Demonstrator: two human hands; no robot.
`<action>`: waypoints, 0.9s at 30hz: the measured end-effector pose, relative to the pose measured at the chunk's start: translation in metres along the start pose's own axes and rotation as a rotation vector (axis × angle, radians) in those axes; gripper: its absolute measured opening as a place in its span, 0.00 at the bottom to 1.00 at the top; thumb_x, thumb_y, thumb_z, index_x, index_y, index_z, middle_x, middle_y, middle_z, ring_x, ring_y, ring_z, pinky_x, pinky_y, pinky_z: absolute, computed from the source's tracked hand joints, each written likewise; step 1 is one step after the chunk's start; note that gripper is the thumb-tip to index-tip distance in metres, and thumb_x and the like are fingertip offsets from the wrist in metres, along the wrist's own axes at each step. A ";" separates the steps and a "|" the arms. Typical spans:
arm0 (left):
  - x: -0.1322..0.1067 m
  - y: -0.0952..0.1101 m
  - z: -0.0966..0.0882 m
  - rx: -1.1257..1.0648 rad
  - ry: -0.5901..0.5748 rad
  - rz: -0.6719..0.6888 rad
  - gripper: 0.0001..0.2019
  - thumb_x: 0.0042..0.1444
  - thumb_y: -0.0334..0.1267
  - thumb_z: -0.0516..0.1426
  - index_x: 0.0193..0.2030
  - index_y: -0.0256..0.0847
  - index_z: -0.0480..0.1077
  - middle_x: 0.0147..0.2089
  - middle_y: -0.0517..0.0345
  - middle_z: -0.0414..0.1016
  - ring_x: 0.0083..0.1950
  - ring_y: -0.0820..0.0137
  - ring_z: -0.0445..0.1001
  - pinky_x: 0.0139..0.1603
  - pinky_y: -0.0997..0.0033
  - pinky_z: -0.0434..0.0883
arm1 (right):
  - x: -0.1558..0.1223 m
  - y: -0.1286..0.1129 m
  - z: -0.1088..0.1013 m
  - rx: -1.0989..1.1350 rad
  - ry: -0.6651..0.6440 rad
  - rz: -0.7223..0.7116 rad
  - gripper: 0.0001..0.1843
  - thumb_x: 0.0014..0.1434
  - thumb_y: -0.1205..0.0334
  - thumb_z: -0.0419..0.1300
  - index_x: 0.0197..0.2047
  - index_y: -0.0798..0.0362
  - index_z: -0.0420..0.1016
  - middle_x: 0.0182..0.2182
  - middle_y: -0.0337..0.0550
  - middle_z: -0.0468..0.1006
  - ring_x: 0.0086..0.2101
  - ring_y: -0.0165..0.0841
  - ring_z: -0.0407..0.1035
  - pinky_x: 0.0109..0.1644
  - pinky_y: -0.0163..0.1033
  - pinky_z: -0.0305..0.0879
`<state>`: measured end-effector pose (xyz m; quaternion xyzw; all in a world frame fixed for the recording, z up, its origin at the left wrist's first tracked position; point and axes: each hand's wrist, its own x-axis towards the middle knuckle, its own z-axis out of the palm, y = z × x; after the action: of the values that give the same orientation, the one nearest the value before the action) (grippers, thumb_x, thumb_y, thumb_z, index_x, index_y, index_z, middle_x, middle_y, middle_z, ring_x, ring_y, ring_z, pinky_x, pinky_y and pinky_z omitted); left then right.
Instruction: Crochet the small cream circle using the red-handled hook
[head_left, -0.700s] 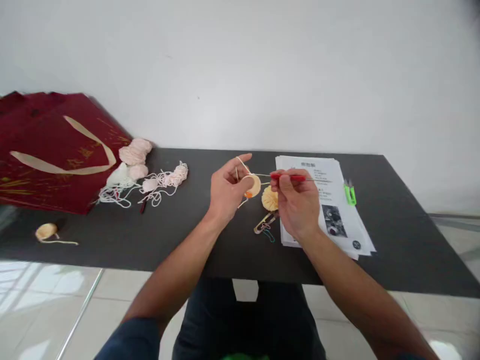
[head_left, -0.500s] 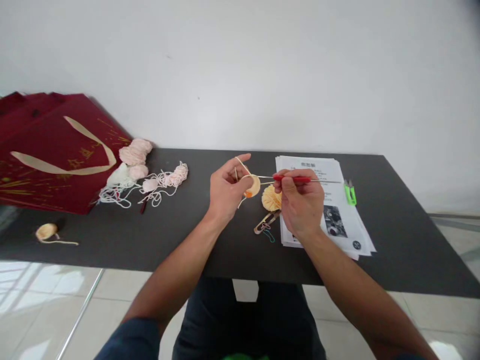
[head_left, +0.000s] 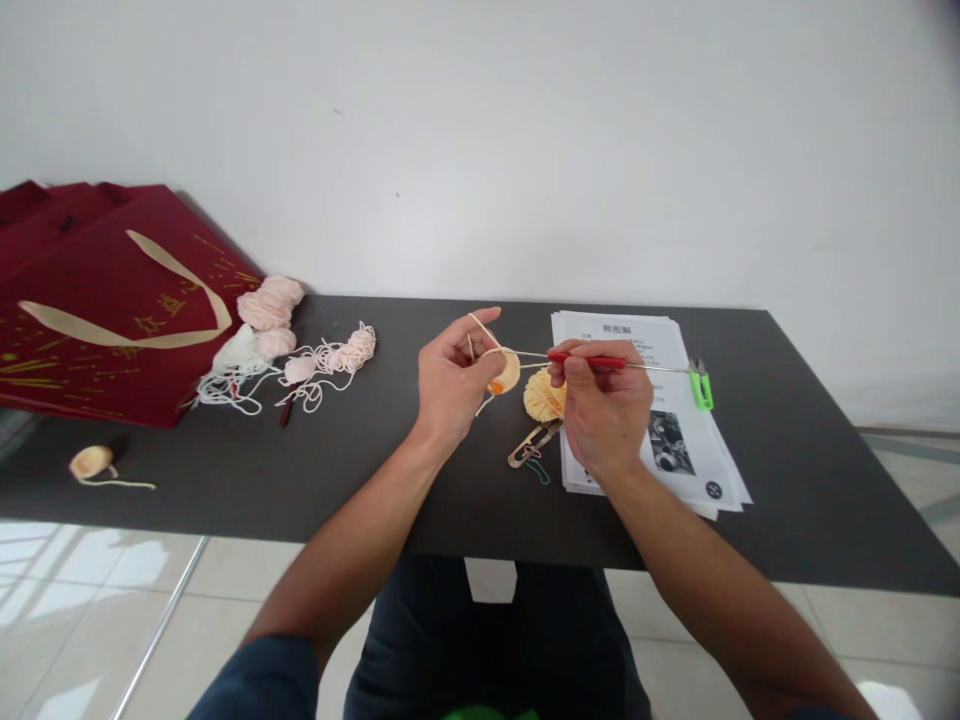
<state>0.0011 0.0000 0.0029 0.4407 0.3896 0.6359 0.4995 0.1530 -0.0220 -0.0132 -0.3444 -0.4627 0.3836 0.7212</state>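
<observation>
My left hand (head_left: 454,375) pinches a small round pale-yellow crochet piece (head_left: 508,372) with an orange spot at its lower edge. Yarn loops over the raised left index finger. In my right hand (head_left: 604,400) is a crochet hook (head_left: 592,360) with a red handle, held like a pencil. Its thin metal shaft points left and reaches the crochet piece; whether the tip sits inside a stitch is too small to tell. Just below the hook lies a yellow yarn ball (head_left: 545,397), partly hidden by the right hand. A strand runs from the crochet piece toward the right hand.
Printed sheets (head_left: 697,470) lie under my right hand, with green thread snips (head_left: 700,385) at their edge. Stitch markers (head_left: 536,465) and a metallic tool (head_left: 529,445) lie nearby. Left are pink yarn (head_left: 270,303), a maroon bag (head_left: 97,310) and another crocheted piece (head_left: 91,462).
My right hand and the hook have shifted very slightly to the right. The left hand keeps its grip on the crochet piece almost unmoved.
</observation>
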 end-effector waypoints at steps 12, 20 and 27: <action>-0.004 -0.006 0.006 0.005 0.179 0.083 0.17 0.47 0.29 0.68 0.46 0.44 0.80 0.30 0.65 0.77 0.28 0.78 0.71 0.32 0.76 0.71 | -0.018 -0.004 0.013 -0.132 0.037 -0.177 0.08 0.61 0.69 0.68 0.40 0.45 0.84 0.41 0.39 0.88 0.32 0.32 0.81 0.39 0.43 0.81; -0.006 -0.004 0.011 -0.005 0.291 0.064 0.16 0.47 0.33 0.70 0.45 0.42 0.80 0.32 0.62 0.82 0.31 0.75 0.77 0.38 0.73 0.75 | -0.021 0.000 0.006 -0.359 -0.118 -0.406 0.21 0.60 0.75 0.68 0.50 0.40 0.85 0.47 0.41 0.88 0.43 0.38 0.84 0.48 0.49 0.82; -0.002 -0.001 0.007 -0.252 0.173 -0.164 0.23 0.43 0.32 0.72 0.48 0.38 0.79 0.29 0.62 0.80 0.29 0.75 0.76 0.37 0.73 0.72 | -0.020 0.007 0.006 -0.401 -0.135 -0.423 0.22 0.61 0.72 0.68 0.52 0.36 0.84 0.49 0.39 0.88 0.44 0.39 0.83 0.50 0.51 0.81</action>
<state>0.0086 -0.0013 0.0040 0.2849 0.3828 0.6724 0.5658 0.1401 -0.0351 -0.0253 -0.3496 -0.6375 0.1478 0.6704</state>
